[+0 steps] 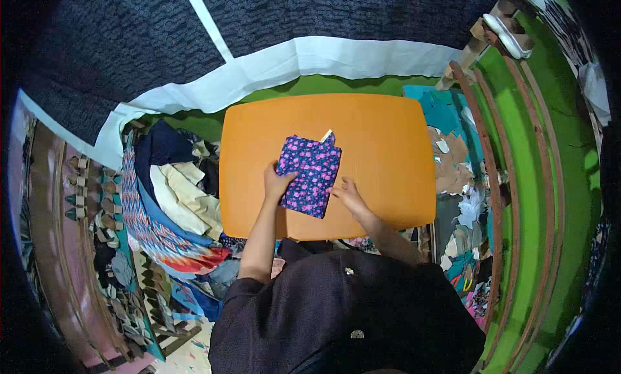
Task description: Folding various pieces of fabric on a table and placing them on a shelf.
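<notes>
A folded piece of dark blue cloth with pink flowers [309, 173] lies on the orange table [381, 141], a little left of its middle. A small pale tag [326, 136] sticks out at its far edge. My left hand [277, 181] is at the cloth's left side, its thumb lying over the top and its other fingers along the edge. By the lower right edge, my right hand [348, 195] has its fingers apart, the tips close to or touching the cloth. Whether the left fingers reach under the cloth is hidden.
Heaped clothes and fabrics [184, 193] are at the left of the table. Scraps of material and scissors [467, 283] lie on the right. Wooden rails [511, 180] run along the green wall, with white shoes [508, 36] at the top. More shoes [107, 219] stand on racks at far left.
</notes>
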{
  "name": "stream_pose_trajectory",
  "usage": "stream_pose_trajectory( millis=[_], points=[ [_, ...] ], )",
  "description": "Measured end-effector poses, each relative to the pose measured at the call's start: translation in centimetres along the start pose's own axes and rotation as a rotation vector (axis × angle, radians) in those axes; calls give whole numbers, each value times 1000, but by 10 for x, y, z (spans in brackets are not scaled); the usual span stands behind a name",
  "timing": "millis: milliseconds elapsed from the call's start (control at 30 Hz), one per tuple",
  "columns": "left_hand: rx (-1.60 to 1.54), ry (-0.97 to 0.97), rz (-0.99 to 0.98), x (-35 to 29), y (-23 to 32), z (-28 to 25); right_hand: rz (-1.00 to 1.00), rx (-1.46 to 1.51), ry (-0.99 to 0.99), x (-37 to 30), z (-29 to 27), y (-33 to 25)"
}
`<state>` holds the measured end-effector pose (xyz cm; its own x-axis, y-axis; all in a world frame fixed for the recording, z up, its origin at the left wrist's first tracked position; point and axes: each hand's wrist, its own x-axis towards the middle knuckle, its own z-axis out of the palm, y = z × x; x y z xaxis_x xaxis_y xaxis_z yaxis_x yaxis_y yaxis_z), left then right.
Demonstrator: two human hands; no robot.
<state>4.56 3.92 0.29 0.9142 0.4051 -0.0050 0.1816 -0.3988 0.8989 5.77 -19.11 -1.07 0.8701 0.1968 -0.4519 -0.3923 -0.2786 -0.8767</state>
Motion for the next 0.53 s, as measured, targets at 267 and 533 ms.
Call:
stream_pose_trajectory(
  millis=[267, 533],
  points=[
    [46, -157, -405, -9, -30, 0, 128, 299, -314, 2, 26, 11],
    [-382, -389, -472, -32, -35, 25, 121, 402, -109, -41, -4, -4]
  ],
)
